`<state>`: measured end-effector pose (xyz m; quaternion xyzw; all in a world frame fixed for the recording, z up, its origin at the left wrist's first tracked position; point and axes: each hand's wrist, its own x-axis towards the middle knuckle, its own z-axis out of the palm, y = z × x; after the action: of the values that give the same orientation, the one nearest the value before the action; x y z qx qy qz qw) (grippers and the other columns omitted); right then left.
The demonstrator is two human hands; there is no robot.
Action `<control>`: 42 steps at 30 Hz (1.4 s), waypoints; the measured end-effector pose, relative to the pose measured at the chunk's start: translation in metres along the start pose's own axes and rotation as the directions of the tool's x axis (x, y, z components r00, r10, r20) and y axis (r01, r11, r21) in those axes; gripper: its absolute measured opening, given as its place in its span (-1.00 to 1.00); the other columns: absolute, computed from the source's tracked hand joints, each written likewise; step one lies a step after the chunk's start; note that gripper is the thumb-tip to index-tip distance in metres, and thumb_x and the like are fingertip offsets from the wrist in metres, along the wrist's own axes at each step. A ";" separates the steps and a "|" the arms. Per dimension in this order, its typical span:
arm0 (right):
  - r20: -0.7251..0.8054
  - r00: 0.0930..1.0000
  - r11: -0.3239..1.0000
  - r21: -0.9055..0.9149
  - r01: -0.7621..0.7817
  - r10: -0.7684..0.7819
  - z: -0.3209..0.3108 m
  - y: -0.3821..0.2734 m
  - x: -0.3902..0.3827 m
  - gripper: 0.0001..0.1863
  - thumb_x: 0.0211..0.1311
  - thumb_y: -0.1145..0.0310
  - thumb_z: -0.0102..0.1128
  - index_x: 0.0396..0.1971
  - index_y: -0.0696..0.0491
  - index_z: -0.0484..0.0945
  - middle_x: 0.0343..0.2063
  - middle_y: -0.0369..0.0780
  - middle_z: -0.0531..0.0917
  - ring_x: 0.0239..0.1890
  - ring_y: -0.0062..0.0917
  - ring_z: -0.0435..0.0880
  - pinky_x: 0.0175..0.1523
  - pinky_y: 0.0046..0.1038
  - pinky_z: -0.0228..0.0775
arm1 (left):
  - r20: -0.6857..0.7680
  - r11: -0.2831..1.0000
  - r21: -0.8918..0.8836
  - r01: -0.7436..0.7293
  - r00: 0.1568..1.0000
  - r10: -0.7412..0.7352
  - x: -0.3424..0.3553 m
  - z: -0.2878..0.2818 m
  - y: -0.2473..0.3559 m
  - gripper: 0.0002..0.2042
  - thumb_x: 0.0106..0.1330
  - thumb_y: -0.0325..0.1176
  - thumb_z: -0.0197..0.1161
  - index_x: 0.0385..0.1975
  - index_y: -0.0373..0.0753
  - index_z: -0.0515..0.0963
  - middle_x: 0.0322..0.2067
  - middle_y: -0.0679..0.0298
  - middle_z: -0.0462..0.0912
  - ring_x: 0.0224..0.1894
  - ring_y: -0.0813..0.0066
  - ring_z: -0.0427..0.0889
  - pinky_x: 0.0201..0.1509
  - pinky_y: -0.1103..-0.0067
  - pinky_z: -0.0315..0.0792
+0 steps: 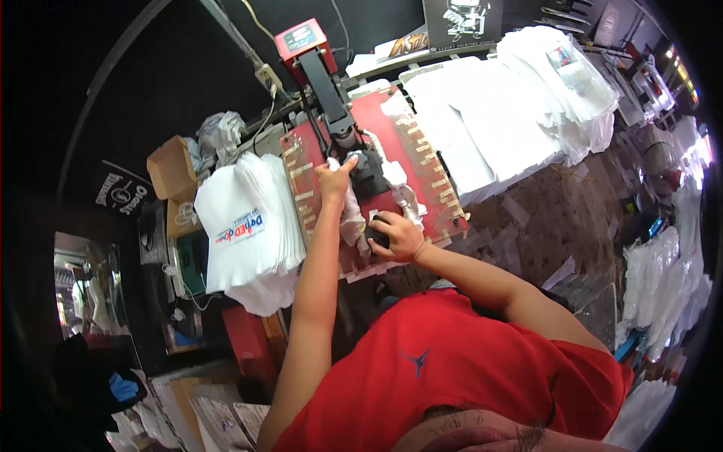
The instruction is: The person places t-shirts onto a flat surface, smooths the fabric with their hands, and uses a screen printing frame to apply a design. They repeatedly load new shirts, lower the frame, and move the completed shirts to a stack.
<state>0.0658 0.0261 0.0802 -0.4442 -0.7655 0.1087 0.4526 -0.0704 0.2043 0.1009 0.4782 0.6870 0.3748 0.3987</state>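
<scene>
A heat press stands in front of me, with a wide red plate (429, 175) edged in strips of tape, a dark arm (324, 87) and a red control box (303, 38) at its top. White wrapping covers the bars (393, 175) of its handle frame. My right hand (399, 237) is closed round the black handle grip (376, 232) at the near end of the frame. Further up, my left hand (335, 181) is closed beside the press's centre, its thumb against the frame; what its fingers hold is hidden.
Left of the press lies a stack of printed white sheets (245, 226), with an open cardboard box (173, 172) behind it. Plain white sheets (463, 128) and a tall white pile (561, 83) fill the right side. A power cable (269, 113) hangs behind the press.
</scene>
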 end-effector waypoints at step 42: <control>0.283 0.921 0.923 0.199 -0.329 0.267 -0.062 -0.082 0.035 -0.62 0.35 0.11 0.29 -0.03 0.10 0.68 -0.17 -0.19 0.76 -0.14 -0.49 0.71 0.04 -0.42 0.50 | 0.070 0.940 -0.083 -0.331 0.939 0.337 -0.113 -0.029 -0.052 -0.55 0.14 -0.03 0.27 -0.32 -0.40 0.63 -0.48 -0.11 0.68 -0.48 0.11 0.71 -0.29 0.28 0.61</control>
<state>0.0599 -0.0087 0.1829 -0.4802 -0.7203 0.3244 0.3811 -0.0900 0.0783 0.0874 0.5890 0.5649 0.4406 0.3740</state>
